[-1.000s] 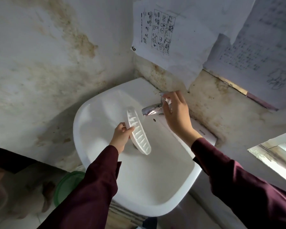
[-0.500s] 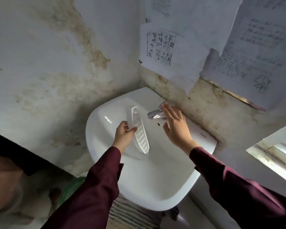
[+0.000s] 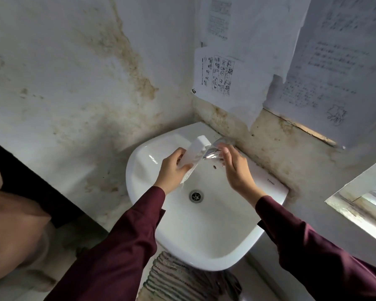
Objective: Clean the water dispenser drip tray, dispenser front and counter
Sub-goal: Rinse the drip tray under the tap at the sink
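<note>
A white sink (image 3: 204, 242) is fixed in the corner of two stained walls (image 3: 74, 83). Its metal drain (image 3: 196, 195) lies in the middle of the basin, a chrome tap (image 3: 212, 153) at its back rim. Printed paper sheets (image 3: 226, 79) hang on the wall above the sink. Below its front edge lies a striped floor mat (image 3: 178, 279). A window ledge (image 3: 360, 211) shows to the sink's right.

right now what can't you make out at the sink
All in the head view:
- Drip tray: lower end hidden by the left hand and running water.
- Tap: handle covered by right hand fingers; blurred.
- Wall papers: print too small.
- Floor mat: cut off by the sink.
</note>
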{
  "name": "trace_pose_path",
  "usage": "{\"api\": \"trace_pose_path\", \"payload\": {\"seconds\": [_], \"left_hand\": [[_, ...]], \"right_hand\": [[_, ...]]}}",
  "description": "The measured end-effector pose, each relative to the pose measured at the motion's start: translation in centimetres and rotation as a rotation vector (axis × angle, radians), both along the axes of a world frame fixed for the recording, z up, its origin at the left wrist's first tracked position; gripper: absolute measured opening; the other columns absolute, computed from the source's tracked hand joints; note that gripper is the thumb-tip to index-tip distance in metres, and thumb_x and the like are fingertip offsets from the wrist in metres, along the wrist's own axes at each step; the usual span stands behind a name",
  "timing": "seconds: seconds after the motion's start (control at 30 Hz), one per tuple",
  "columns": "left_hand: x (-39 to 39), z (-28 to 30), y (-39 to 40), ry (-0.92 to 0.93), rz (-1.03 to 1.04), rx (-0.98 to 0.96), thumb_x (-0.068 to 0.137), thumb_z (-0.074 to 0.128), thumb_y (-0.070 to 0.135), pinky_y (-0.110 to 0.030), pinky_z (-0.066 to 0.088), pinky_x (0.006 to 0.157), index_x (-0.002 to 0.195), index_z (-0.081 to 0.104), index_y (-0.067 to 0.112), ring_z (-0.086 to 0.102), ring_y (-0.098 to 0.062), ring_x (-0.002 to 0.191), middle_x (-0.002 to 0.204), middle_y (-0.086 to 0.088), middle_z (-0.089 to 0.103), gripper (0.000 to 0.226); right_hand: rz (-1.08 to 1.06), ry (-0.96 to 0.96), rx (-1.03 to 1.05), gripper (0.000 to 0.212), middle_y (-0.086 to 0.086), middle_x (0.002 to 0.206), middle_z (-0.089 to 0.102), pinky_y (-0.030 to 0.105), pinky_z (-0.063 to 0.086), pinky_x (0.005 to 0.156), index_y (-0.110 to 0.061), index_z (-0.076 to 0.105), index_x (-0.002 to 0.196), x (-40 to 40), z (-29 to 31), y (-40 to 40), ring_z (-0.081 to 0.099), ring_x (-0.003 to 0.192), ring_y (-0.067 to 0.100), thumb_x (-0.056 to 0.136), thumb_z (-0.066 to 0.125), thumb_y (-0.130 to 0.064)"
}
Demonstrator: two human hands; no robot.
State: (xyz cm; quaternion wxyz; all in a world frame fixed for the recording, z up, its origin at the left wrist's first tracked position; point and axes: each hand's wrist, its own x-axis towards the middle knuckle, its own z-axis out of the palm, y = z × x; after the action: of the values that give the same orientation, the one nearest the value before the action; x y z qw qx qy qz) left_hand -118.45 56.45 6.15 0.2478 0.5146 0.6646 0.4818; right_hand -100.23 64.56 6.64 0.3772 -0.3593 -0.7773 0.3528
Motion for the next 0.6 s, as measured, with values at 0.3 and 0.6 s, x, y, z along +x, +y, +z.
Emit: {"api": "trace_pose_path", "payload": {"seconds": [0.3, 0.6], "left_hand": [[2.2, 2.6, 0.9, 0.162, -0.044, 0.036, 0.087, 0.064, 0.012, -0.024, 0.048, 0.078, 0.106, 0.056, 0.012, 0.06, -0.017, 0.088, 0.096, -0.005, 0.066, 0.02], [3.6, -1.9, -1.7, 0.22, -0.079, -0.091, 0.082, 0.071, 0.016, -0.029, 0.049, 0.075, 0.1, 0.064, 0.012, 0.061, -0.017, 0.083, 0.092, -0.001, 0.068, 0.02]], "right_hand": [[0.05, 0.03, -0.006, 0.06, -0.008, 0.102, 0.057, 0.002, 0.041, 0.063, -0.026, 0.045, 0.128, -0.5, 4.8, -0.3, 0.057, 0.079, -0.013, 0.082, 0.052, -0.062], [-0.024, -0.301, -0.058, 0.03, -0.013, 0.067, 0.05, 0.011, 0.032, 0.05, -0.019, 0.058, 0.105, 1.3, 0.7, -1.6, 0.047, 0.064, 0.014, 0.083, 0.066, -0.038]]}}
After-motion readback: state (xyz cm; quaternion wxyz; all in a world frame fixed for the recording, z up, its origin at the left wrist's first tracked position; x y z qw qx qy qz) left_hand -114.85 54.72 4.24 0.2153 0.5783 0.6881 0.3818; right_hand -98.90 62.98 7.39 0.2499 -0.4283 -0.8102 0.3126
